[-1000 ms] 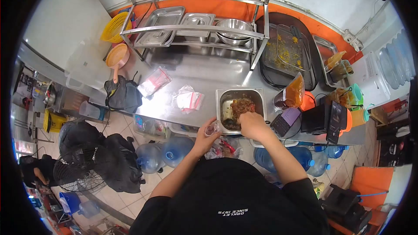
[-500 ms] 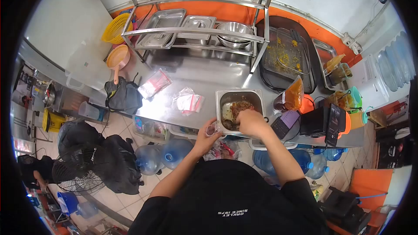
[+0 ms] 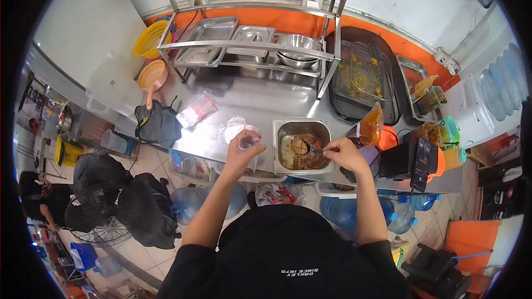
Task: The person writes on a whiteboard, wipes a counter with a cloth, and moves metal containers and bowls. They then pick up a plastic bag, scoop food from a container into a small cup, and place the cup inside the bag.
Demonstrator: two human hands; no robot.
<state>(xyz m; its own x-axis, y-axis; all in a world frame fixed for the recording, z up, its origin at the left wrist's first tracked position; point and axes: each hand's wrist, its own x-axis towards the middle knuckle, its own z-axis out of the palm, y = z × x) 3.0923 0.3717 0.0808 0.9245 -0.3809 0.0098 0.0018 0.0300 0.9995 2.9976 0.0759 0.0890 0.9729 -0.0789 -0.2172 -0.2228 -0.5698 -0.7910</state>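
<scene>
A small clear plastic cup (image 3: 247, 143) is held upright in the fingers of my left hand (image 3: 239, 158), left of a square steel pan (image 3: 276, 158). Chunky reddish-brown food (image 3: 310, 161) with some liquid lies in the pan. My right hand (image 3: 348, 155) reaches in from the pan's right side, thumb and fingers pinching the dark handle of a spoon (image 3: 315, 150). Its bowl carries a heap of the food, over the middle of the pan. Behind my left hand, folded clear plastic bags (image 3: 231, 127) with reddish edges lie on the steel table (image 3: 252, 97).
Right of the pan stand a bag of orange-brown sauce (image 3: 370, 126), a black box (image 3: 395, 158) and an upright phone (image 3: 424, 163). A steel rack (image 3: 249, 41) holding pans is at the back, beside stained dark trays (image 3: 363, 72). Another plastic packet (image 3: 198, 109) lies at left.
My right hand has drawn back from inside the pan to its right edge, bringing the loaded spoon into sight. My left hand has moved left and away from the pan's corner with the cup.
</scene>
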